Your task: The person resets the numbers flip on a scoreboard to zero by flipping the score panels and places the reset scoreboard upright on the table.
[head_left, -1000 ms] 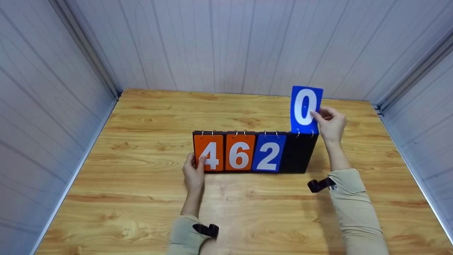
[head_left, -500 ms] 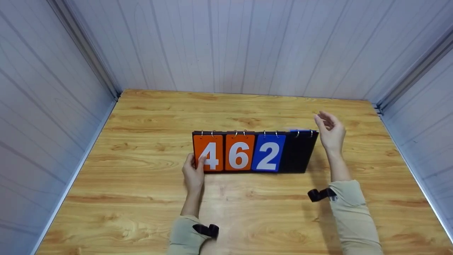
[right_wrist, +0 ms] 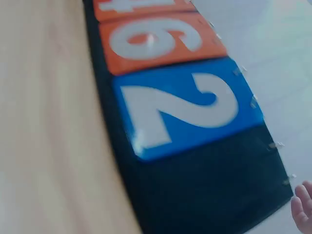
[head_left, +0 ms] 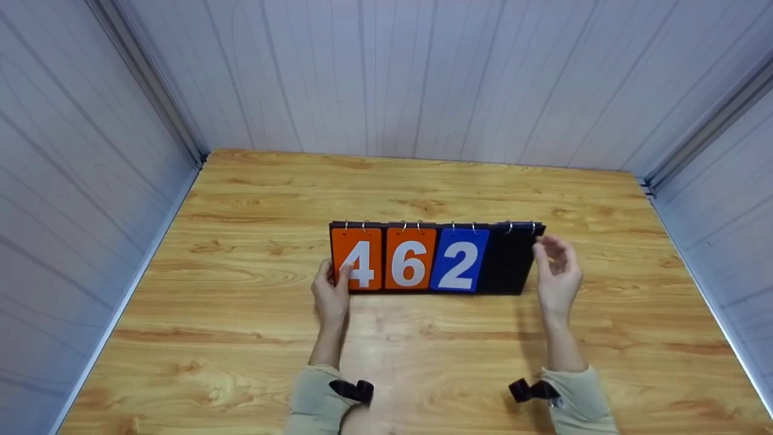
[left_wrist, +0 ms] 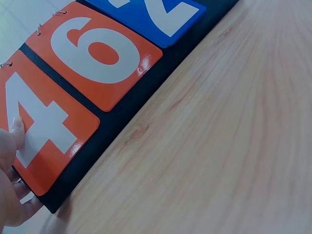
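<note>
A black tabletop flip scoreboard (head_left: 510,263) stands on the wooden table. Its front carries an orange 4 card (head_left: 369,269), an orange 6 card (head_left: 409,264) and a blue 2 card (head_left: 457,266), hung on metal rings. The rightmost panel shows bare black. My left hand (head_left: 331,299) grips the board's left edge, thumb on the 4 card and fingers behind, as the left wrist view confirms. Beside the upper right corner is my right hand (head_left: 558,283), fingers loosely bent and holding nothing. Only its fingertips (right_wrist: 303,207) show in the right wrist view; whether they touch the board I cannot tell.
The wooden tabletop (head_left: 423,368) extends around the board on every side. A pale panelled wall (head_left: 386,78) rises behind it, with side walls at left and right. Black camera straps (head_left: 353,391) sit on both sleeves.
My right hand let go of the blue 0 card, which flipped over the top to the back and out of sight. That hand then moved down beside the board. The left hand stayed put.
</note>
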Tool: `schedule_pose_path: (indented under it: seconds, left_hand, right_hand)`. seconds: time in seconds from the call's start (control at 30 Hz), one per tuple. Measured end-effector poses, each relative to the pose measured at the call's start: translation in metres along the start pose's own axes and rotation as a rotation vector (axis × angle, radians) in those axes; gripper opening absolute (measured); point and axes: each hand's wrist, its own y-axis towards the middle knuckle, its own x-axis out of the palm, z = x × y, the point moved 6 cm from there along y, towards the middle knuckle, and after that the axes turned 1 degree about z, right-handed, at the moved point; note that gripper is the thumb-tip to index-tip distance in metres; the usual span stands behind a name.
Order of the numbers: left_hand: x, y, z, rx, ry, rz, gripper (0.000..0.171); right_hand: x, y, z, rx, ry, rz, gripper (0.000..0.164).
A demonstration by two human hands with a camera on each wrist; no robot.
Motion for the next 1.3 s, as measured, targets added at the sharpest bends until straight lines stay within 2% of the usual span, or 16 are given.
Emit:
schedule_pose_path:
  seconds: [0.2,0.23,0.27,0.43,0.67,0.8,0.93,1.3]
  left_hand:
    - [-0.002,0.001,0.001,0.024,0.031,0.014,0.014]
    - [-0.001,0.003,-0.004,0.023,0.038,0.016,0.014]
    - [-0.001,0.003,-0.004,0.02,0.04,0.015,0.014]
    - [-0.001,0.001,-0.005,-0.004,0.02,0.001,0.014]
    - [-0.001,0.001,-0.004,0.035,0.011,0.012,0.017]
    - [0.0,0.001,-0.005,0.014,0.02,0.009,0.015]
    - [0.0,0.001,-0.007,-0.012,0.026,0.011,0.014]
    - [0.001,0.002,-0.005,0.017,-0.007,0.003,0.014]
  right_hand:
    - [0.017,-0.03,0.022,0.094,0.032,-0.131,0.03]
    - [0.023,-0.037,0.011,0.128,0.032,-0.143,0.03]
    - [0.025,-0.04,0.016,0.137,0.038,-0.163,0.031]
    - [0.036,-0.054,0.029,0.136,0.026,-0.235,0.033]
    - [0.048,-0.065,0.036,0.18,0.012,-0.277,0.037]
    - [0.053,-0.066,0.033,0.215,-0.014,-0.282,0.039]
    - [0.056,-0.065,0.024,0.217,-0.079,-0.25,0.033]
    - [0.05,-0.058,0.007,0.138,-0.179,-0.205,0.019]
